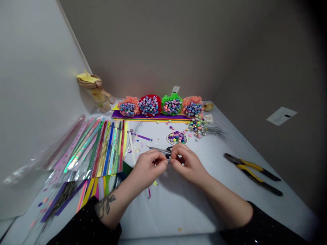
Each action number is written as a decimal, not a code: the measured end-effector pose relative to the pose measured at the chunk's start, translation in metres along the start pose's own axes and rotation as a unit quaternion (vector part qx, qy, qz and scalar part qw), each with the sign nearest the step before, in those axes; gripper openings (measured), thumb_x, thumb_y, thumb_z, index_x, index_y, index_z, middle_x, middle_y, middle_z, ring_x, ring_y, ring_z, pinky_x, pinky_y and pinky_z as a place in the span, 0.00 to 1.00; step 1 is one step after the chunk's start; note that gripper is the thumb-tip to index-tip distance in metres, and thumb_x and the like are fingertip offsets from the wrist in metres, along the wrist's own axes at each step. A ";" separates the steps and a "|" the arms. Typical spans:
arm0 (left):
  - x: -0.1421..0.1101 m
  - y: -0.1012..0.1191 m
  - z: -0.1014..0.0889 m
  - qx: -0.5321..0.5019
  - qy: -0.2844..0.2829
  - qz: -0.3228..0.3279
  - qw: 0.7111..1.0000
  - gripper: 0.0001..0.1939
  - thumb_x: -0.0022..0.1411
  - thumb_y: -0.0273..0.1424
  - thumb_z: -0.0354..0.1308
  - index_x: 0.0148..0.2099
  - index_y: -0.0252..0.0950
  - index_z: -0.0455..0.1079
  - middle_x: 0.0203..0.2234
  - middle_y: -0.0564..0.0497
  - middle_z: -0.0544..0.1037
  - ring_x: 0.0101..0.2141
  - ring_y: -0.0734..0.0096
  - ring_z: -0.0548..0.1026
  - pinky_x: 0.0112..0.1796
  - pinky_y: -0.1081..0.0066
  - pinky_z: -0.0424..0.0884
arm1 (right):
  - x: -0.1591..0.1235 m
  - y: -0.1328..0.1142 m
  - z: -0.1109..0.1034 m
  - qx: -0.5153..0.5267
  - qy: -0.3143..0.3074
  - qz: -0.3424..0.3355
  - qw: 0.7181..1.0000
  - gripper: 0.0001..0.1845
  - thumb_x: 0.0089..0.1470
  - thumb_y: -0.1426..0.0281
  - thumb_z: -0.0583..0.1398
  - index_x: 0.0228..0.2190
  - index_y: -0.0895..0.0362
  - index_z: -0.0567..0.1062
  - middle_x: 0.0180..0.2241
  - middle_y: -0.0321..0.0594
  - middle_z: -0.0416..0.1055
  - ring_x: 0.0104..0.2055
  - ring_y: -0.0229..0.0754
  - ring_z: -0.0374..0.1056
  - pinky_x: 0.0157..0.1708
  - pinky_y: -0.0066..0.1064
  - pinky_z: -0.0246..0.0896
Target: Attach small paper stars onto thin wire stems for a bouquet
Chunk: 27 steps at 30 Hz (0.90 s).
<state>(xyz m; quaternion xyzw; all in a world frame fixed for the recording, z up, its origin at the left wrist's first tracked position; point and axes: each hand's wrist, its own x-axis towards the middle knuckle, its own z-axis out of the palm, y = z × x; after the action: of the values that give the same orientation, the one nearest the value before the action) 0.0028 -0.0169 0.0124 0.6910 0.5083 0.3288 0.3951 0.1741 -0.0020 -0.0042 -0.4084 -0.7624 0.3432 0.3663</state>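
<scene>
My left hand and my right hand meet over the middle of the white table, fingertips pinched together on something tiny that I cannot make out. Right behind my fingers lie scissors with black handles, blades pointing left. A small round dish of little paper stars sits just beyond them. Coloured and holographic paper strips in clear sleeves fan out to the left of my left hand.
Several paper bouquets of folded stars line the back on purple and yellow sheets. Yellow-handled pliers lie at the right. Loose stars and thin wires lie at back right. A jar leans in the left corner. Walls close in behind and on the left.
</scene>
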 end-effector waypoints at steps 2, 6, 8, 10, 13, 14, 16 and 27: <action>-0.001 -0.001 0.000 0.007 -0.001 0.013 1.000 0.07 0.54 0.25 0.52 0.26 0.36 0.68 0.23 0.54 0.70 0.28 0.72 0.68 0.31 0.73 0.62 | 0.000 -0.001 -0.001 -0.003 0.002 0.008 1.000 0.07 0.47 0.78 0.55 0.23 0.56 0.64 0.27 0.36 0.61 0.29 0.37 0.59 0.24 0.26 0.53; -0.001 -0.006 0.001 0.027 0.001 0.021 0.999 0.07 0.54 0.24 0.52 0.26 0.35 0.68 0.23 0.54 0.70 0.28 0.73 0.68 0.30 0.73 0.62 | -0.001 -0.002 -0.002 -0.017 -0.009 -0.018 1.000 0.06 0.48 0.78 0.56 0.24 0.56 0.67 0.27 0.37 0.62 0.28 0.36 0.59 0.25 0.27 0.54; -0.001 -0.008 0.002 0.036 0.005 0.015 0.999 0.07 0.54 0.24 0.52 0.26 0.35 0.69 0.23 0.54 0.70 0.27 0.73 0.68 0.30 0.73 0.62 | -0.002 -0.001 -0.002 -0.024 -0.012 -0.030 0.999 0.05 0.49 0.77 0.56 0.25 0.57 0.70 0.28 0.38 0.64 0.28 0.37 0.60 0.27 0.28 0.55; 0.000 -0.008 0.001 0.034 0.013 0.004 0.999 0.07 0.54 0.25 0.52 0.26 0.35 0.69 0.23 0.54 0.71 0.27 0.73 0.68 0.30 0.73 0.62 | -0.001 0.000 -0.003 -0.009 -0.001 -0.011 1.000 0.03 0.50 0.75 0.57 0.27 0.57 0.71 0.29 0.39 0.65 0.29 0.37 0.61 0.27 0.28 0.56; 0.001 -0.005 0.000 0.024 0.029 -0.012 0.999 0.06 0.54 0.25 0.53 0.27 0.35 0.69 0.23 0.54 0.71 0.27 0.73 0.68 0.30 0.73 0.62 | 0.001 0.002 -0.003 0.082 0.014 0.077 0.994 0.05 0.50 0.69 0.59 0.29 0.57 0.72 0.28 0.38 0.67 0.29 0.37 0.62 0.27 0.28 0.56; 0.001 -0.003 -0.001 0.020 0.033 -0.014 0.999 0.06 0.54 0.25 0.53 0.27 0.35 0.69 0.23 0.54 0.71 0.27 0.73 0.68 0.31 0.73 0.62 | 0.002 0.002 -0.003 0.123 0.007 0.112 0.986 0.07 0.49 0.67 0.60 0.28 0.58 0.72 0.26 0.37 0.67 0.27 0.36 0.62 0.26 0.27 0.56; 0.002 -0.001 -0.002 0.016 0.035 -0.012 0.999 0.06 0.54 0.25 0.53 0.27 0.35 0.70 0.22 0.54 0.71 0.27 0.72 0.68 0.31 0.73 0.62 | 0.003 0.004 -0.003 0.204 -0.024 0.175 0.963 0.10 0.48 0.63 0.61 0.26 0.58 0.71 0.21 0.33 0.64 0.22 0.33 0.58 0.21 0.25 0.52; 0.000 -0.001 -0.001 0.011 -0.008 0.019 1.000 0.07 0.57 0.28 0.53 0.29 0.36 0.70 0.25 0.53 0.73 0.30 0.71 0.70 0.33 0.71 0.63 | 0.006 0.001 0.001 0.330 -0.063 0.294 0.895 0.13 0.42 0.62 0.63 0.21 0.58 0.67 0.11 0.24 0.55 0.12 0.27 0.46 0.12 0.21 0.38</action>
<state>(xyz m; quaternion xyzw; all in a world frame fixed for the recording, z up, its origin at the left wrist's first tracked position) 0.0010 -0.0161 0.0119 0.7074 0.4954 0.3250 0.3854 0.1712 0.0032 -0.0036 -0.4471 -0.4719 0.6920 0.3140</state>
